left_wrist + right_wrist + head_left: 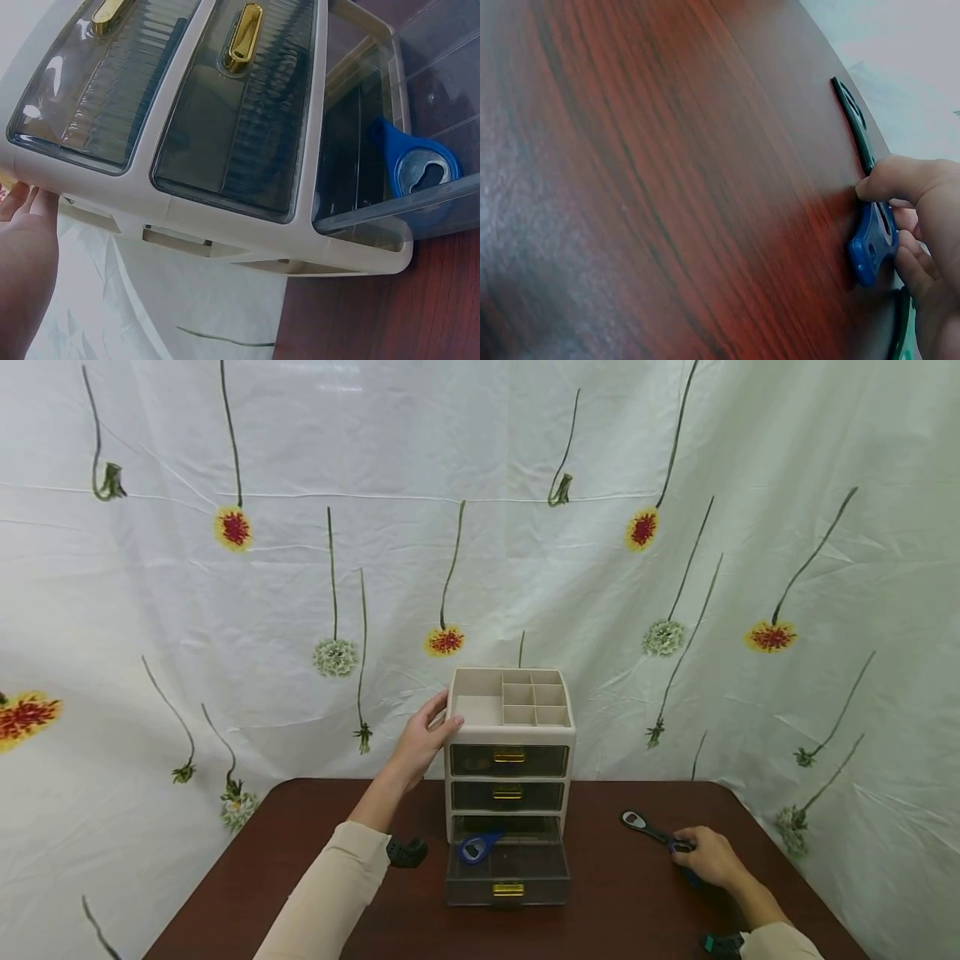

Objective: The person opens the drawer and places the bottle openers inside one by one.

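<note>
My left hand (422,739) grips the upper left edge of a cream drawer organizer (512,737), thumb over the rim and fingers along its side. The organizer's bottom drawer (525,864) is pulled out, with a blue bottle opener (420,161) lying in it. At the right of the table my right hand (708,858) pinches a second blue bottle opener (871,244) between thumb and fingers, low over the tabletop. A black bottle opener (647,825) lies just beyond my right fingertips. Part of a dark green object (901,326) shows below that hand in the right wrist view.
The upper drawer (480,762) and middle drawer (480,796) are closed, with gold handles. Open compartments (535,695) divide the organizer's top. The dark red-brown table (600,893) ends at a flower-patterned white cloth (510,577) behind it.
</note>
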`<state>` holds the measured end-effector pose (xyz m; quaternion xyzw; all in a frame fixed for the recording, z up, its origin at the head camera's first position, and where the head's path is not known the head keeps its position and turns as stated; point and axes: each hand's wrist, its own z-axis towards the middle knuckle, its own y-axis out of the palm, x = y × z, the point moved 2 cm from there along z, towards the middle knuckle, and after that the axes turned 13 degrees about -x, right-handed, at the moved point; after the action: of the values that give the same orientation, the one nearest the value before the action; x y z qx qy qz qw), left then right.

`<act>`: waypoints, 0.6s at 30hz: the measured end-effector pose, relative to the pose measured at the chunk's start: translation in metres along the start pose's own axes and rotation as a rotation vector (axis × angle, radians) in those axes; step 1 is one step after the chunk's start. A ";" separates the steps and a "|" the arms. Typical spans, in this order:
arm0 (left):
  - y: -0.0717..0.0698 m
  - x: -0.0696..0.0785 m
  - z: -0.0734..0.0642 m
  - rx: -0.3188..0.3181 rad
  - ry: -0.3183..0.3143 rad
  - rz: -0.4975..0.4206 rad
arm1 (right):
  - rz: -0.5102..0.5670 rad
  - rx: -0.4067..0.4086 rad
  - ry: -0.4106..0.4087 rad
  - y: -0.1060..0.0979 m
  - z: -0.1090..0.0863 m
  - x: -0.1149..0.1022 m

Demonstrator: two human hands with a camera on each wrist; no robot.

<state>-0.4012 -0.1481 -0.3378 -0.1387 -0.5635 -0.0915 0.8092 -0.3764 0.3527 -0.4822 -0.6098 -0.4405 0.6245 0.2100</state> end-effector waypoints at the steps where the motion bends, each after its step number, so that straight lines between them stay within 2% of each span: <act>1: 0.000 0.000 0.000 0.000 0.001 -0.002 | 0.013 0.007 0.005 0.000 0.000 0.000; 11: 0.000 0.001 0.002 -0.008 0.006 0.014 | 0.095 0.027 0.023 0.001 -0.003 0.000; 18: -0.001 0.002 0.000 -0.011 0.005 0.006 | 0.078 0.019 -0.031 -0.004 -0.003 -0.010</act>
<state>-0.4006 -0.1486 -0.3359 -0.1445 -0.5607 -0.0925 0.8101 -0.3734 0.3476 -0.4732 -0.6149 -0.4135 0.6456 0.1844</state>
